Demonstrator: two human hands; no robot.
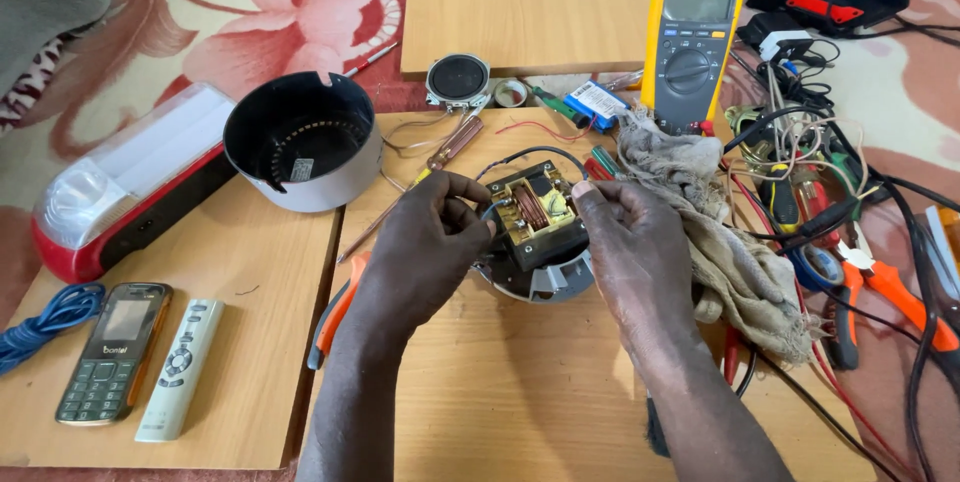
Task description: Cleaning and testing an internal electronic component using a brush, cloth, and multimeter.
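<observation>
Item in hand: a small motor (pixel 537 214) with copper windings and a grey base, held just above the middle of the wooden bench (pixel 520 392). My left hand (pixel 425 242) pinches its left edge with curled fingers; my right hand (pixel 630 242) grips its right side, thumb laid along the top. Directly right of it: a grubby rag (pixel 720 262), touching my right hand. Behind it: a screwdriver (pixel 440 157) with an amber handle, a small round speaker (pixel 458 79) and a yellow multimeter (pixel 692 47). Further left: a black and grey round housing (pixel 300 142) (open side up), a red and white lantern (pixel 120 182), a mobile phone (pixel 112 352) and a white remote (pixel 180 370). Far right: orange pliers (pixel 880 287) among tangled wires (pixel 810 142).
</observation>
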